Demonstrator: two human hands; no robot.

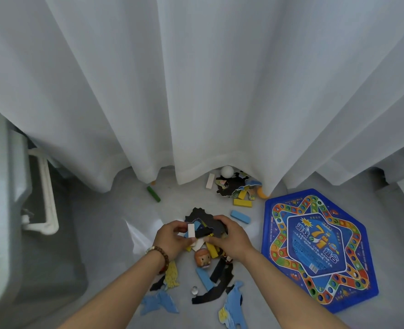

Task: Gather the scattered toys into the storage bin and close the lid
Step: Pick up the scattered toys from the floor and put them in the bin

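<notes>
Little of the task can be judged done. The storage bin [4,210] stands at the floor's left edge, open at the top, with a few coloured things glimpsed inside, while most toys lie scattered on the floor [101,222]. A white block [191,230] is pinched in the curled fingers of the left hand [170,238], and a stack of black puzzle pieces [205,222] is gripped by the right hand [229,236], both over the pile at the floor's middle. A doll head [203,257], a green block [153,194], a blue game board [319,248] and a heap by the curtain [196,91] are yet to be gathered. The bin is cut off by the frame, its lid cannot be identified, and part of the far heap is hidden under the curtain's hem.
</notes>
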